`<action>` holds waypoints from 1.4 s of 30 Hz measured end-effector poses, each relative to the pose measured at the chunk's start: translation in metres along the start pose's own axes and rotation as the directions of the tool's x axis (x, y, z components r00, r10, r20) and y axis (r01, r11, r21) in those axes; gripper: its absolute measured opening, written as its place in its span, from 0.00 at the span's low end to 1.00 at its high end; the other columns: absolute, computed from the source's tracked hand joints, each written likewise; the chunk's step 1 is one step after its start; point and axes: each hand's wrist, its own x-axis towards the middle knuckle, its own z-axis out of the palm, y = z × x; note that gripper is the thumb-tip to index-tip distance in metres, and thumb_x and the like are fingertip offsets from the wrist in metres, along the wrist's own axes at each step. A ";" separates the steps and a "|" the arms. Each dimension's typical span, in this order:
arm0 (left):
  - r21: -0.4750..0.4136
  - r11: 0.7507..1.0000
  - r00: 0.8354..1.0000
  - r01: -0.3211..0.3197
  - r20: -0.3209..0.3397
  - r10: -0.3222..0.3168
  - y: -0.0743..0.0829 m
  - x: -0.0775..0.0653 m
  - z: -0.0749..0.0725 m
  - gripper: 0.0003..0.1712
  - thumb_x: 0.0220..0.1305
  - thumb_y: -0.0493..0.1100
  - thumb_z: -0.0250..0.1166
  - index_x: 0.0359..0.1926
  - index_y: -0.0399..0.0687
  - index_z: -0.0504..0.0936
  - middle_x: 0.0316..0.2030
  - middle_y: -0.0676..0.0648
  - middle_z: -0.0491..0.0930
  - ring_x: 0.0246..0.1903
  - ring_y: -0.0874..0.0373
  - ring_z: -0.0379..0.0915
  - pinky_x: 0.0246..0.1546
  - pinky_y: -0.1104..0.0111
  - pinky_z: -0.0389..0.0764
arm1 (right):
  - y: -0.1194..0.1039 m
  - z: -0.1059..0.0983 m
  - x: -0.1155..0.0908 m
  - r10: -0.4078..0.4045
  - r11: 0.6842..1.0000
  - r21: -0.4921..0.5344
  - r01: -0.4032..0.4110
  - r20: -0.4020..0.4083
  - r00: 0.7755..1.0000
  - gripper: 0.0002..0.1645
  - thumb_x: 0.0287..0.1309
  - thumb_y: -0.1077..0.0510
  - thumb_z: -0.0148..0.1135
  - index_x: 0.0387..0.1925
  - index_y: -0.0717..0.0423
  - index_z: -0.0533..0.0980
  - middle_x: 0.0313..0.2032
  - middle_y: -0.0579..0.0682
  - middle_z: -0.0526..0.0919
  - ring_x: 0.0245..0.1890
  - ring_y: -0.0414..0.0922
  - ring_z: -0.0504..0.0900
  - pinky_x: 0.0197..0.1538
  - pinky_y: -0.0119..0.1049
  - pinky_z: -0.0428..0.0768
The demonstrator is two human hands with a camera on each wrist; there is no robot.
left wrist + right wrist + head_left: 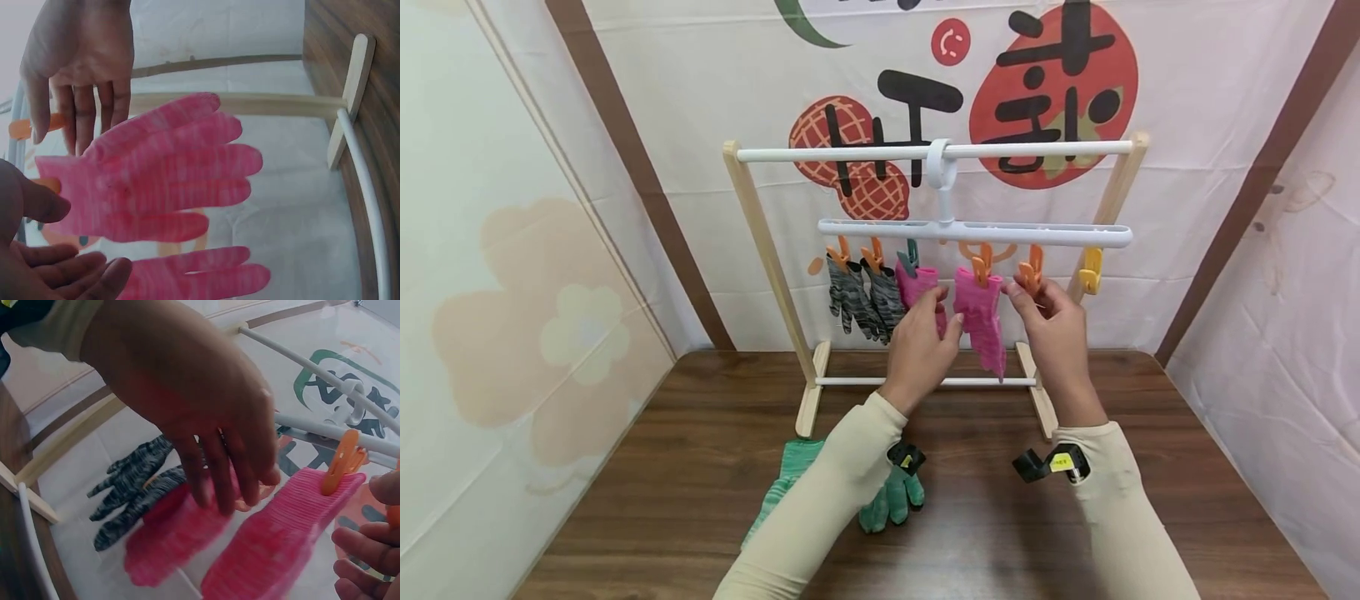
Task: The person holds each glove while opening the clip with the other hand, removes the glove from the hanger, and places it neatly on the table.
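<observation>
Two pink knit gloves hang by their cuffs: the nearer one (169, 169) from an orange clothespin (981, 265), the other (917, 283) from a dark green clothespin (909, 257). My left hand (922, 346) is between them, its fingers loosely bent and apart, overlapping the farther pink glove in the head view. In the left wrist view its thumb is close to the nearer glove's cuff. My right hand (1054, 329) pinches another orange clothespin (1032, 267) between thumb and fingers, just right of the nearer glove; no glove hangs from that clothespin.
A white hanger bar (1037, 235) hooks over the rod (835, 154) of a wooden stand. Grey-black gloves (850, 300) hang at its left from orange clothespins, a yellow clothespin (1091, 271) at its right. Green gloves (891, 498) lie on the wooden table (662, 467), partly hidden by my left arm.
</observation>
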 end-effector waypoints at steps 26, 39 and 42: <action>-0.084 0.996 0.999 0.034 -0.037 -0.038 0.009 0.008 0.002 0.07 0.72 0.43 0.64 0.41 0.42 0.81 0.34 0.45 0.84 0.37 0.52 0.81 0.42 0.59 0.78 | -0.011 0.029 -0.011 -0.119 0.993 0.016 0.119 0.044 0.992 0.29 0.70 0.46 0.63 0.66 0.57 0.76 0.55 0.56 0.84 0.52 0.46 0.82 0.55 0.35 0.80; -0.035 0.999 1.000 -0.008 -0.023 0.007 0.010 0.009 -0.002 0.07 0.70 0.44 0.66 0.38 0.44 0.82 0.27 0.49 0.81 0.28 0.55 0.75 0.33 0.62 0.73 | -0.038 0.034 0.005 -0.211 0.974 -0.086 0.212 0.013 0.977 0.26 0.72 0.46 0.60 0.60 0.60 0.79 0.44 0.53 0.85 0.39 0.43 0.76 0.40 0.31 0.74; -0.042 0.999 1.000 -0.008 -0.013 0.007 0.011 0.010 -0.003 0.07 0.70 0.43 0.66 0.39 0.44 0.82 0.27 0.49 0.81 0.28 0.55 0.75 0.34 0.62 0.74 | -0.041 0.033 0.006 -0.216 0.973 -0.075 0.218 0.023 0.976 0.24 0.72 0.47 0.60 0.59 0.60 0.80 0.46 0.52 0.86 0.40 0.43 0.78 0.42 0.32 0.76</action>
